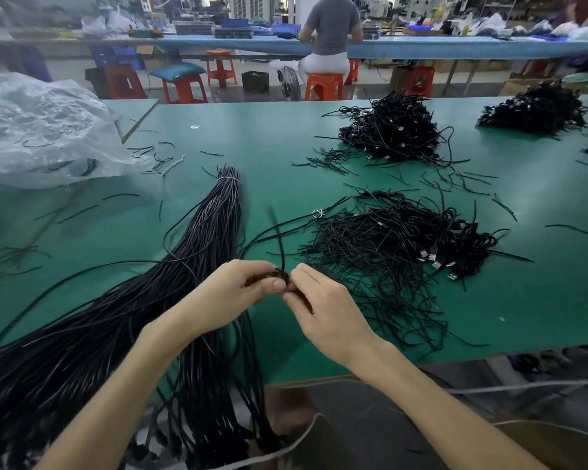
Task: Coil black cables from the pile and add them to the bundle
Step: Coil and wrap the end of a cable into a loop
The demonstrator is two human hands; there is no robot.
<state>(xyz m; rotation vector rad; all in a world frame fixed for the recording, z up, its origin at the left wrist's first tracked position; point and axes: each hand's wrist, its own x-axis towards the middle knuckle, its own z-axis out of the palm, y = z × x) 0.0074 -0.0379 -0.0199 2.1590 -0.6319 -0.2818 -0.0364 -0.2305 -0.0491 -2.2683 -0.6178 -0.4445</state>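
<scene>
Wide green-matted worktable [286, 147] fills my view. Long sheaf of straight black cables [170, 283], white tie round far end, runs from near left edge toward centre, with near ends hanging over the edge. Crumpled clear plastic bag [41, 130] far left. Tangled heap of coiled black USB cables [404, 239] right of centre. Left hand [231, 296] and right hand [326, 310] meet between sheaf and heap. I see both sets of fingers curled, pinching small black cable coil [282, 276]; loose end sticks up.
</scene>
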